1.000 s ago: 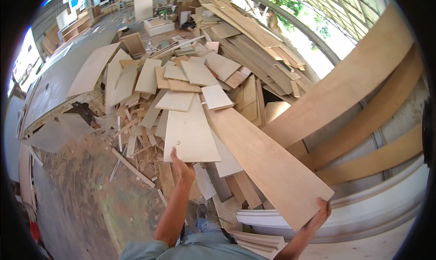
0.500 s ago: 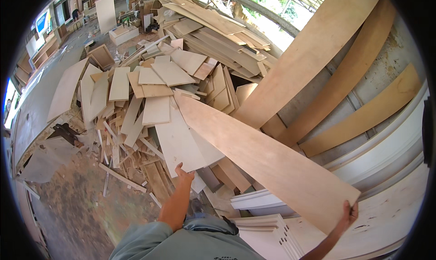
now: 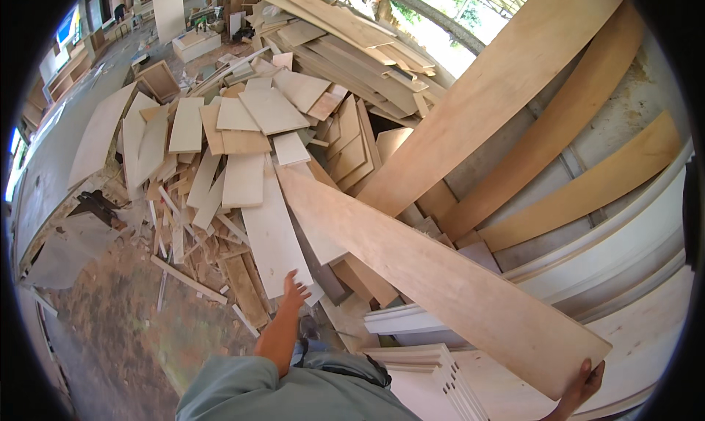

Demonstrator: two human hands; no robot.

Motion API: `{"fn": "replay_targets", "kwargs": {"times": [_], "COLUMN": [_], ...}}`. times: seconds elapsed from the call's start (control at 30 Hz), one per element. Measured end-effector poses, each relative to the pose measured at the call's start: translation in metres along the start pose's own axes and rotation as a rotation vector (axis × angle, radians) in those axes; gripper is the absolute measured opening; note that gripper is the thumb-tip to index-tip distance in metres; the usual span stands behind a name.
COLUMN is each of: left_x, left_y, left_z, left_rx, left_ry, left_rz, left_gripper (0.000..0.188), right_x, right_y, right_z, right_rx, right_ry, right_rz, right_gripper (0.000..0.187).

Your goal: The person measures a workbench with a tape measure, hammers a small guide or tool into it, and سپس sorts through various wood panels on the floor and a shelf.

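Note:
My right hand [image 3: 584, 381] grips the near right corner of a long, pale plywood board [image 3: 440, 274]. The board slants up and left, and its far end lies over the heap of offcuts. My left hand [image 3: 295, 290] has its fingers apart and holds nothing. Beneath it is the lower end of a whitish panel [image 3: 270, 241] that leans on the heap; whether the fingers touch it I cannot tell.
A heap of offcuts [image 3: 246, 138] lies ahead, with a stack of sheets [image 3: 352, 61] behind it. Long boards [image 3: 499, 90] lean against the wall at right. White panels [image 3: 422, 377] stand close to my body. Thin wooden strips [image 3: 189, 280] lie on the stained floor.
My right hand has moved right and slightly down, drawing the plywood board with it. The left hand stays over the whitish panel's lower end. The whole view has shifted slightly.

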State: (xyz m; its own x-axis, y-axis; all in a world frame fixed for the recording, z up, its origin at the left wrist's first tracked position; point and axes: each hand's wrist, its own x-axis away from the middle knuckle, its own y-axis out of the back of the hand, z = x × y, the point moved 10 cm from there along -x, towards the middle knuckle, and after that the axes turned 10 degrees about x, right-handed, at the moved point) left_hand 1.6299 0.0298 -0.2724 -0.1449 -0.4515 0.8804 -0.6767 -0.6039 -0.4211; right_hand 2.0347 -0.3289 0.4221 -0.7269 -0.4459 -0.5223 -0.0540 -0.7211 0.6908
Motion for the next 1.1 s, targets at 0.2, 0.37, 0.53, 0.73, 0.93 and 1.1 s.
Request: {"fn": "replay_targets", "kwargs": {"times": [0.2,0.37,0.53,0.73,0.93,1.1], "left_x": [0.080,0.145,0.203,0.279,0.290,0.221], "left_y": [-0.143,-0.200,-0.195,-0.199,-0.201,-0.187], "left_z": [0.035,0.057,0.108,0.151,0.139,0.094], "left_rx": [-0.037,-0.098,0.094,0.315,0.435,0.552], "left_ry": [0.141,0.252,0.432,0.620,0.558,0.433], "left_rz": [0.389,0.244,0.440,0.963,0.835,0.893], "left_gripper": [0.098,0.107,0.107,0.104,0.085,0.062], "right_x": [0.015,0.040,0.102,0.123,0.144,0.165], "right_y": [0.034,0.076,0.129,0.115,0.068,0.007], "right_z": [-0.003,0.005,0.022,-0.030,-0.104,-0.161], "right_rx": [0.165,0.158,0.049,-0.044,-0.326,-0.640], "right_ry": [0.037,0.247,0.456,0.214,-0.079,-0.269], "right_rz": [-0.272,-0.391,-0.929,-0.893,-0.734,-0.578], "right_gripper": [0.036,0.041,0.041,0.038,0.041,0.048]}}
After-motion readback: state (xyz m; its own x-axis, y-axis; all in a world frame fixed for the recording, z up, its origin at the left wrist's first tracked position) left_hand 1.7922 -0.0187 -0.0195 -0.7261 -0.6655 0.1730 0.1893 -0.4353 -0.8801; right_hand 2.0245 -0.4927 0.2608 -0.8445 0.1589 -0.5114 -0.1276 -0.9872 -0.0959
